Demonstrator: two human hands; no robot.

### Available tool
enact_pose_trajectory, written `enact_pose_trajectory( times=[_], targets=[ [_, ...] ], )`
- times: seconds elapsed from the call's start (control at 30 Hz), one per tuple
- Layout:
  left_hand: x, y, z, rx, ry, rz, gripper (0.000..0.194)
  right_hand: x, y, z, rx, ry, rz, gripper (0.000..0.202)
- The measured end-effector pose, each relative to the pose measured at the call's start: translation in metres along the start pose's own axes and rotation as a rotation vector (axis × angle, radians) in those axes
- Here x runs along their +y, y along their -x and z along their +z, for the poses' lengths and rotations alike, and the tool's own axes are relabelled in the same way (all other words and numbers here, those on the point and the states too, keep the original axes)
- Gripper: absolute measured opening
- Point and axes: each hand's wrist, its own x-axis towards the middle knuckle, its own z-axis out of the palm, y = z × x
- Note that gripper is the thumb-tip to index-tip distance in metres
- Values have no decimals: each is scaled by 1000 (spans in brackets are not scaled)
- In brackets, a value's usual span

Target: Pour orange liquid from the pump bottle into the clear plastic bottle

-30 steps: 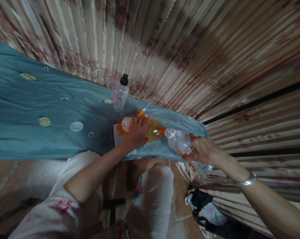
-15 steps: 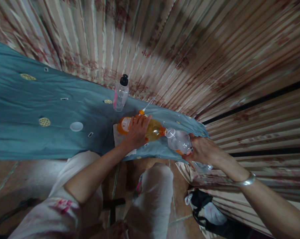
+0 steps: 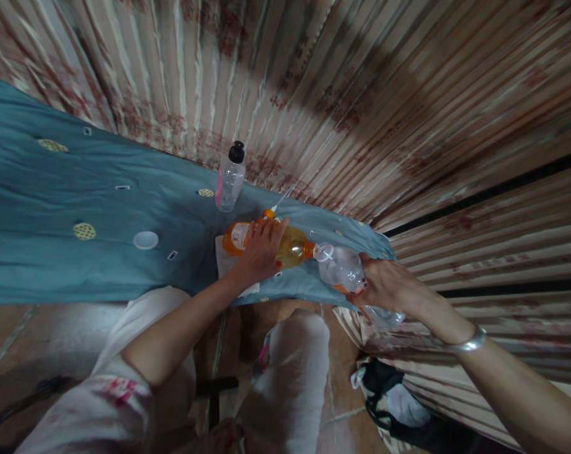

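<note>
While the left hand (image 3: 261, 249) is wrapped over the body of an orange bottle (image 3: 293, 246), the right hand (image 3: 384, 284) grips a clear bottle (image 3: 338, 266) around its middle. Head view, looking down. Orange bottle tipped on its side, its neck to the right; contents yellow-orange, pale label partly covered by the fingers. Clear bottle slanted, wide mouth toward the left and base low at the right. The two mouths meet; whether the orange neck sits inside the clear rim or only against it, cannot tell. Any flow of liquid too small to make out. Both hands clamped, each on its own bottle, above the near edge of a teal cloth (image 3: 115, 268) with yellow prints.

Just past the left hand: an orange cap (image 3: 269, 214) with a thin white stem, lying on the cloth. Behind it, near the curtain (image 3: 266, 75), an upright transparent bottle (image 3: 230, 183) with black top and pink marking. White sheet (image 3: 224, 261) partly beneath the left forearm. Pale round disc (image 3: 146, 240) farther left, well apart from the hands. Silver bangle (image 3: 469, 342) on the right wrist. Below right, on the floor, a black-and-white bundle (image 3: 394, 400).
</note>
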Motion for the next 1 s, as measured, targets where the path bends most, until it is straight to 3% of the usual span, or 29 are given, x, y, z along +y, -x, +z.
enact_pose_trajectory(
  times=[1.0],
  targets=[
    [-1, 1, 2, 27, 10, 10, 91, 1, -1, -1, -21, -1, -18, 47]
  ],
)
